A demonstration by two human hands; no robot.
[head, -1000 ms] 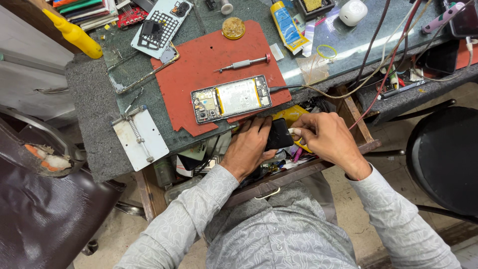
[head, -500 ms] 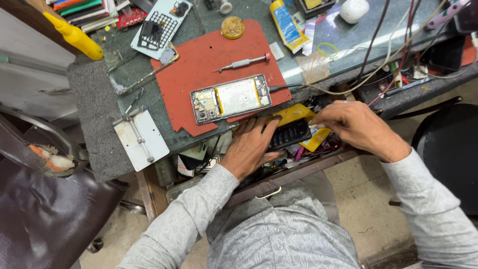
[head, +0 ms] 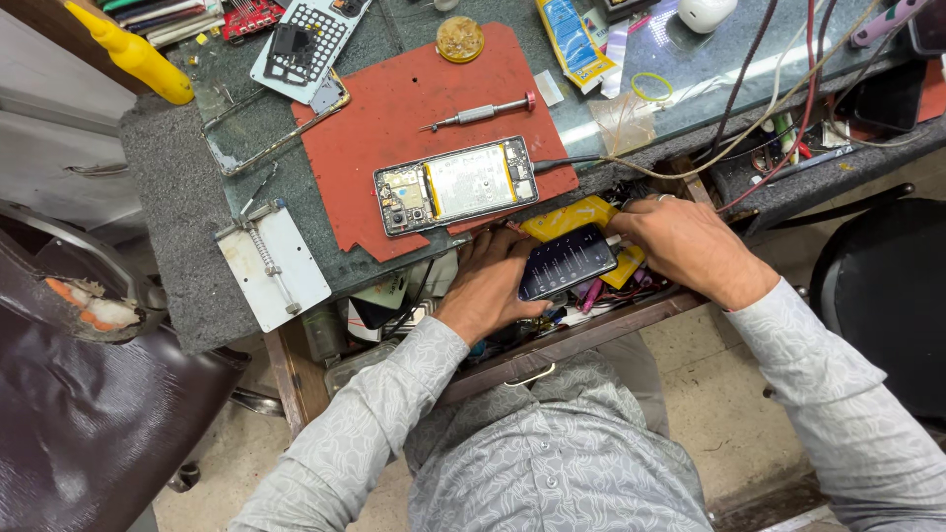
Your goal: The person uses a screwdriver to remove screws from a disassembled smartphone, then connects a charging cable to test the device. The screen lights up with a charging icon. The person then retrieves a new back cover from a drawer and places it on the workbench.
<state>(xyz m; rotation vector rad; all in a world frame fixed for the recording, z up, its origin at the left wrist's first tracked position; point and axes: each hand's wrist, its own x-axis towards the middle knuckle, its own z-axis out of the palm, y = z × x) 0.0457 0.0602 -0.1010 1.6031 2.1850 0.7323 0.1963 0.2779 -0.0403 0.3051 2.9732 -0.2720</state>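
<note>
I judge the dark smartphone [head: 568, 261] slim, stiff, slick and glass-fragile, best pinched along its long edges; it lies over the open drawer [head: 552, 340], my left hand [head: 498, 281] gripping its near end, my right hand [head: 685, 246] curled beside its far end.

dark lit phone screen [head: 567, 261] above drawer; blue-yellow packet [head: 570, 37] on bench top.

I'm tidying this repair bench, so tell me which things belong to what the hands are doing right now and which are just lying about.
In hand:
- left hand holding the dark phone
- right hand reaching into the open drawer
- yellow packet under the phone

Lying about:
- opened phone on the red mat
- screwdriver
- yellow bottle
- metal holder plate
- round tin
</note>
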